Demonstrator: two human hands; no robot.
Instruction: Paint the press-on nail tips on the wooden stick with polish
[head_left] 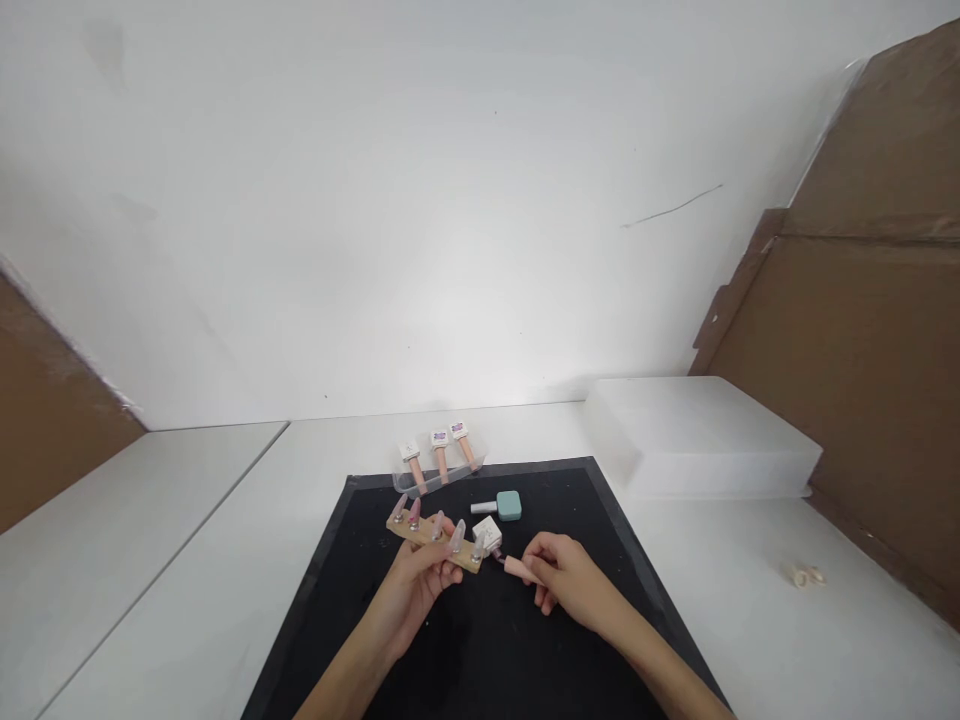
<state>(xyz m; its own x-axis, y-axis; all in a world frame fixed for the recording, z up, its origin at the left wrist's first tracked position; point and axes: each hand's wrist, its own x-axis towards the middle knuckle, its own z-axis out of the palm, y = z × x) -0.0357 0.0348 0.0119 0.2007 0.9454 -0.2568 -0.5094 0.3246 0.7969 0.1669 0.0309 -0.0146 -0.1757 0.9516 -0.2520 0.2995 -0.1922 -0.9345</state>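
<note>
1. Left hand point(424, 578) closed around the near end of a wooden nail-tip holder point(435, 533), lifted just above the black mat point(352, 590), near its middle; several pale false nails stand upright along the holder.
2. Right hand point(564, 577) pinches a pink-handled polish brush point(516, 567), fingers curled about the handle, tip aimed left at the nail on the holder's right end.
3. White polish bottle point(487, 535) stands just behind the brush tip, close to the holder's right end; a mint-green bottle point(504, 506) lies toward the mat's far edge.
4. Three more pink-handled bottles point(439, 452) sit in a clear tray point(420, 485) at the far edge.
5. Judgement: brace the holder steady, keep it level, stroke lightly from nail base to tip, wipe excess on the bottle neck; brush tip contact cannot be told.
6. White box point(697, 435) rests on the counter point(787, 620), right of the mat.
</note>
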